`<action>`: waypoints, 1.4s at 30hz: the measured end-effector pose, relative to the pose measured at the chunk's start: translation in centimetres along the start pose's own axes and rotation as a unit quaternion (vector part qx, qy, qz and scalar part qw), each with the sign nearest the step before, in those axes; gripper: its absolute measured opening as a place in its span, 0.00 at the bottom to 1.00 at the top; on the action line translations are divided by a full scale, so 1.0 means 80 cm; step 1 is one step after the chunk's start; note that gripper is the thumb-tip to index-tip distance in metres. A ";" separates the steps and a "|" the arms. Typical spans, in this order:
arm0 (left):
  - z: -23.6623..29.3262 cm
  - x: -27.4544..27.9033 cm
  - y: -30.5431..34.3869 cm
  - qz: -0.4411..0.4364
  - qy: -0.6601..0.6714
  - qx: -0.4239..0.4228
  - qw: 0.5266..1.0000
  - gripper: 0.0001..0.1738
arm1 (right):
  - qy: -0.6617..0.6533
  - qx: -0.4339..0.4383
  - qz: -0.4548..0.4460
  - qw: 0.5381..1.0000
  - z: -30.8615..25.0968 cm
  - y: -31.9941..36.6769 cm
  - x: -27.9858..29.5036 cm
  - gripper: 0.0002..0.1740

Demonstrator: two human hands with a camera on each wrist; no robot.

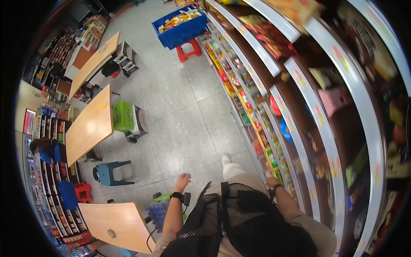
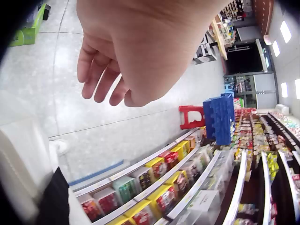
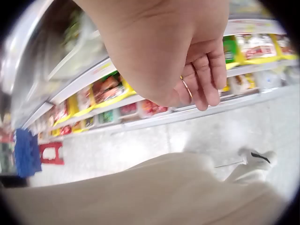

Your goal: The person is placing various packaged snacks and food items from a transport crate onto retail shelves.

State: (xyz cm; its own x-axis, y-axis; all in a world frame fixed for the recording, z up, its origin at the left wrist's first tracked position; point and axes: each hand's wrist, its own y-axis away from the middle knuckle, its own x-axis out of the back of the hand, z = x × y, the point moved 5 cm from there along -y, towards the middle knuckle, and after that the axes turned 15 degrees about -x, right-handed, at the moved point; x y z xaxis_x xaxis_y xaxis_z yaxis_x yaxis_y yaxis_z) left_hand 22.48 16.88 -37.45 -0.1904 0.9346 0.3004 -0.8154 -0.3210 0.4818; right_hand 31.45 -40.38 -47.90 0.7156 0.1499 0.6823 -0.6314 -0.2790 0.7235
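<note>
My left hand [image 1: 183,182] hangs at my left side over the grey tiled floor. In the left wrist view that hand [image 2: 136,51] has loosely bent fingers and holds nothing. My right hand [image 1: 271,181] is down at my right side, nearest the lower shelves. The right wrist view shows this hand [image 3: 187,61] relaxed, with a ring on one finger and nothing in its grasp. Beyond it run shelf rows of packaged snacks [image 3: 108,89] in yellow-edged boxes. One shoe [image 1: 226,159] shows ahead of my body on the floor.
Long snack shelves [image 1: 295,124] line my right side. Ahead, a blue crate [image 1: 182,36] full of packets stands on a red stool [image 1: 188,50]. To the left are wooden tables [image 1: 92,124], a blue-grey stool [image 1: 113,173], green boxes [image 1: 123,115] and a person in blue [image 1: 51,153].
</note>
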 end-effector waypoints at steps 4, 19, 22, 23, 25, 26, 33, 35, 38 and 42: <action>0.064 0.070 -0.106 0.127 0.077 -0.052 0.988 0.18 | -0.369 -0.071 0.119 0.919 -0.068 -0.193 0.220 0.21; -0.195 0.219 -0.261 -0.019 0.273 0.316 0.909 0.10 | -0.197 -0.128 -0.038 0.971 -0.192 -0.434 0.500 0.19; -0.160 0.309 -0.399 -0.063 0.154 0.235 0.958 0.09 | -0.109 -0.238 -0.224 0.939 -0.184 -0.436 0.526 0.21; -0.123 0.357 -0.463 -0.100 -0.080 0.083 0.988 0.10 | -0.145 -0.245 -0.244 0.927 -0.177 -0.458 0.532 0.20; -0.028 0.422 -0.596 -0.088 -0.391 -0.045 0.915 0.12 | -0.158 -0.260 -0.230 0.925 -0.190 -0.516 0.582 0.16; -0.012 0.445 -0.665 -0.026 -0.461 -0.260 0.848 0.12 | -0.127 -0.221 -0.143 0.956 -0.199 -0.568 0.603 0.19; 0.391 0.511 -0.992 0.114 0.209 -0.054 0.970 0.16 | -0.503 -0.048 0.040 0.862 -0.444 -0.764 0.889 0.13; 0.485 0.499 -1.057 0.037 0.207 -0.091 0.973 0.17 | -0.447 -0.016 0.072 0.891 -0.513 -0.799 0.979 0.13; 0.612 0.484 -1.146 -0.002 0.160 -0.129 0.979 0.16 | -0.479 0.044 0.118 0.869 -0.592 -0.869 1.092 0.13; 0.716 0.469 -1.280 -0.058 0.118 -0.218 0.967 0.17 | -0.510 0.083 0.181 0.837 -0.653 -0.996 1.219 0.11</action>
State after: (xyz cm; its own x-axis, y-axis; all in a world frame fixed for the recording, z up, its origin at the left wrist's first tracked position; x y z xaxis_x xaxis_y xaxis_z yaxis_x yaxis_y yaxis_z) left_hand 130.11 76.02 -28.38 -0.1606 0.9860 0.0439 -0.9821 -0.1641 0.0926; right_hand 135.92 46.05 -33.54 0.4222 -0.8372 0.3477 -0.8727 -0.2715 0.4058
